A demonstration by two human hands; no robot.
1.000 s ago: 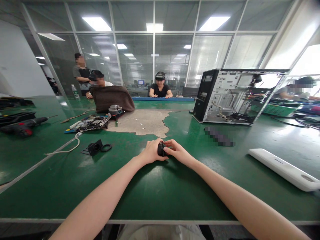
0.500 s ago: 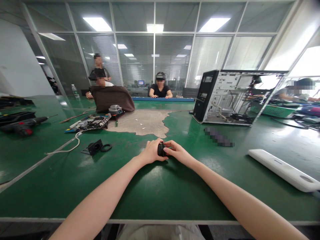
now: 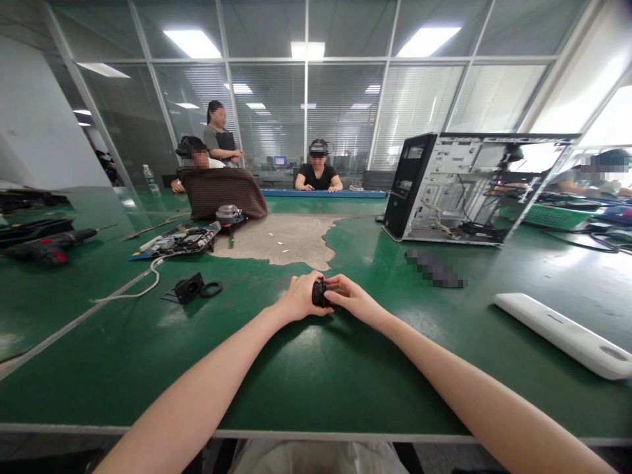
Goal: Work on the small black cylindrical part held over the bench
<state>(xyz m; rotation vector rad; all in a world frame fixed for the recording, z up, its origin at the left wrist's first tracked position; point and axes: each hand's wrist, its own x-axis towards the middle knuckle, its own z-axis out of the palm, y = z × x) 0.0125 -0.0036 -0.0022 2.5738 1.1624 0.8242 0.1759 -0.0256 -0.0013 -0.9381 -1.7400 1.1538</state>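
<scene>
Over the middle of the green table, a small black round part [image 3: 318, 293] is held between my two hands. My left hand [image 3: 300, 297] wraps round its left side, with the thumb along the bottom. From the right, my right hand [image 3: 349, 297] pinches its edge between thumb and fingertips. The fingers hide much of the part, and its exact kind cannot be made out. Off to the left lie a black bracket with a round opening [image 3: 190, 288] and a black ring [image 3: 212, 289], both apart from my hands.
A circuit board [image 3: 175, 242], a cable [image 3: 157, 273] and a power drill [image 3: 49, 247] lie left. An open computer case [image 3: 444, 191] stands right, with a long white device [image 3: 563, 334] nearer. A brown cloth-covered thing [image 3: 222, 191] stands beyond the board. People sit around the table.
Both hands keep nearly the same hold on the black round part. In the background, the standing person has moved to the right. The view has shifted slightly.
</scene>
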